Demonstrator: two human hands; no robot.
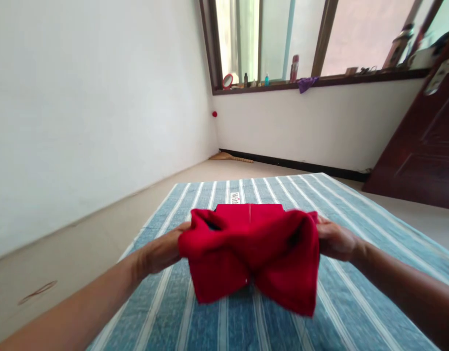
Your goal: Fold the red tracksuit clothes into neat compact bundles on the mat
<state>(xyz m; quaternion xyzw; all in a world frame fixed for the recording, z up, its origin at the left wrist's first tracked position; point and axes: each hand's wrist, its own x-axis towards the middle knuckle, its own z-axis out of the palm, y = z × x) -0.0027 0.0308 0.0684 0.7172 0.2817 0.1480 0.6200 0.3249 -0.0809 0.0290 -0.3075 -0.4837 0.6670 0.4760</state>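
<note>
A red garment is held up between my two hands over a striped blue cloth. My left hand grips its left side, the fingers partly hidden behind the fabric. On the right side, my right hand is closed on the garment's edge. The near part of the garment hangs down in two loose flaps, slightly blurred, with a small light dot near the middle. Its far part looks flat and straight-edged, close to the cloth. Dark patches show inside the folds.
The blue cloth covers a table-like surface with white printed lettering at its far side. Beyond are a broom on the floor, a windowsill with bottles and a round mirror, and a dark red door at right.
</note>
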